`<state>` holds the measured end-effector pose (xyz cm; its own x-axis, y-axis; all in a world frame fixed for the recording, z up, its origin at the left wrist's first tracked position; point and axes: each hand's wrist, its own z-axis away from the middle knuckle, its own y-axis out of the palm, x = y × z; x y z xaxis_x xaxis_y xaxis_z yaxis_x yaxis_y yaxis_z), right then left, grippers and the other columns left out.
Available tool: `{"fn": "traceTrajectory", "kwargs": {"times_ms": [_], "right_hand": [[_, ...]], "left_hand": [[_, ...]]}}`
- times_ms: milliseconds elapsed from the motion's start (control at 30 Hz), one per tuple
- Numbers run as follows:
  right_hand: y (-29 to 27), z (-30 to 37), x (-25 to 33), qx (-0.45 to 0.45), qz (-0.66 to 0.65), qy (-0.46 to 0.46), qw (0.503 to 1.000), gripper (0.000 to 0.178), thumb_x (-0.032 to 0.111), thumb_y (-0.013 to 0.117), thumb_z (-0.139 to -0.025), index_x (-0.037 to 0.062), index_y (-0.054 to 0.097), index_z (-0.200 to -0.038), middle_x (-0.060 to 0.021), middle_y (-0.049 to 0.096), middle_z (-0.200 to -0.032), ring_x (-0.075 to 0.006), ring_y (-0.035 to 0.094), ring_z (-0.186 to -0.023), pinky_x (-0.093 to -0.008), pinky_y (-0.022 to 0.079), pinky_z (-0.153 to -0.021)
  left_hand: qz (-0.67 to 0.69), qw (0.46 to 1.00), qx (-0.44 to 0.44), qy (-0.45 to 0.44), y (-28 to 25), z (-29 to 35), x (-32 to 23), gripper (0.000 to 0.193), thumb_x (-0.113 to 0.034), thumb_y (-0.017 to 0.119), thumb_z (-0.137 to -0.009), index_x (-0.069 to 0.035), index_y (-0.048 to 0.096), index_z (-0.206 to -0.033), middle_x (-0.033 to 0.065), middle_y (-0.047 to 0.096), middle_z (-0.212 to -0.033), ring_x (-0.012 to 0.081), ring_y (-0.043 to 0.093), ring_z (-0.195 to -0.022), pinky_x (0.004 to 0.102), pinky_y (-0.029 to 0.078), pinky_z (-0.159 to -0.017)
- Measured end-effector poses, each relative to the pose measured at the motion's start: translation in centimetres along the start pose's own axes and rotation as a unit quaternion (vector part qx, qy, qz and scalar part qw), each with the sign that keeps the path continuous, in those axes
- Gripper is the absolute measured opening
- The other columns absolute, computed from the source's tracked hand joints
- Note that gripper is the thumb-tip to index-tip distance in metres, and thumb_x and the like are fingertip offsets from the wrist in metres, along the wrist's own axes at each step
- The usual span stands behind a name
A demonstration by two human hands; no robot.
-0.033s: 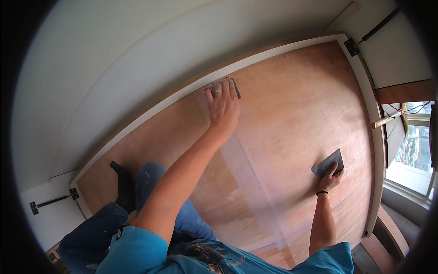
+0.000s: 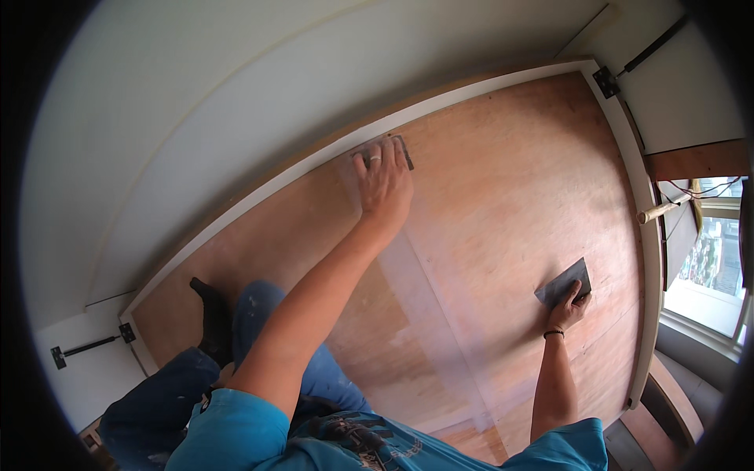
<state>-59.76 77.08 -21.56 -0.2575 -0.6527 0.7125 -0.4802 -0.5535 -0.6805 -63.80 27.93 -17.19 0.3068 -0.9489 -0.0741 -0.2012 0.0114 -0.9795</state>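
Observation:
My left hand, with a ring on one finger, lies over a dark flat piece at the far edge of the plywood panel. Most of that piece is hidden by the fingers, so its exact kind cannot be made out. Beneath this hand, a pale whitish-purple filler strip runs along a seam toward me. Over to the right, my right hand grips a dark grey rectangular sheet, thumb and fingers closed on its near edge. A shadow falls on the wood beside it.
A white raised frame borders the panel. Black gas struts stand at the left corner and right corner. My bent leg and dark-socked foot rest on the panel. A wooden stick juts in near the window.

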Motion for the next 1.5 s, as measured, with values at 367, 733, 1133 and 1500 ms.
{"fn": "traceTrajectory", "kwargs": {"times_ms": [367,733,1133,1500], "right_hand": [[0.7,-0.4,-1.6,-0.037,0.018,-0.009,0.999,0.067,0.045,0.066,-0.104,-0.0105,0.054,-0.140,-0.0199,0.071,-0.119,-0.0234,0.067,-0.104,-0.0340,0.055,-0.088],[1.1,-0.2,-0.8,-0.018,-0.023,-0.002,1.000,0.064,0.044,0.065,-0.105,-0.0105,0.055,-0.137,-0.0175,0.071,-0.116,-0.0206,0.066,-0.099,-0.0327,0.055,-0.085],[1.0,-0.4,-1.8,-0.026,-0.021,-0.005,0.999,0.064,0.043,0.064,-0.106,-0.0115,0.055,-0.137,-0.0195,0.070,-0.122,-0.0226,0.066,-0.106,-0.0330,0.054,-0.092],[0.6,-0.6,0.1,0.020,0.028,0.010,0.999,0.053,0.042,0.065,-0.106,-0.0076,0.061,-0.124,-0.0139,0.072,-0.110,-0.0186,0.066,-0.096,-0.0321,0.055,-0.085]], "left_hand": [[0.011,0.999,0.026,-0.022,1.1,-1.1,-0.1,0.054,-0.006,0.054,-0.095,0.005,0.053,-0.147,0.0136,0.055,-0.144,0.0291,0.050,-0.133,0.0563,0.031,-0.111],[-0.011,0.999,0.031,0.030,1.8,-0.8,0.7,0.055,-0.010,0.056,-0.095,0.007,0.051,-0.148,0.0148,0.055,-0.142,0.0281,0.049,-0.133,0.0608,0.027,-0.116],[0.029,0.999,0.030,-0.009,1.6,-1.2,0.0,0.058,-0.008,0.056,-0.096,0.005,0.046,-0.152,0.0127,0.053,-0.145,0.0300,0.046,-0.137,0.0603,0.027,-0.117],[0.037,0.998,0.041,0.016,1.4,0.6,0.1,0.052,-0.006,0.053,-0.096,0.003,0.052,-0.148,0.0124,0.055,-0.146,0.0272,0.045,-0.140,0.0580,0.027,-0.116]]}}
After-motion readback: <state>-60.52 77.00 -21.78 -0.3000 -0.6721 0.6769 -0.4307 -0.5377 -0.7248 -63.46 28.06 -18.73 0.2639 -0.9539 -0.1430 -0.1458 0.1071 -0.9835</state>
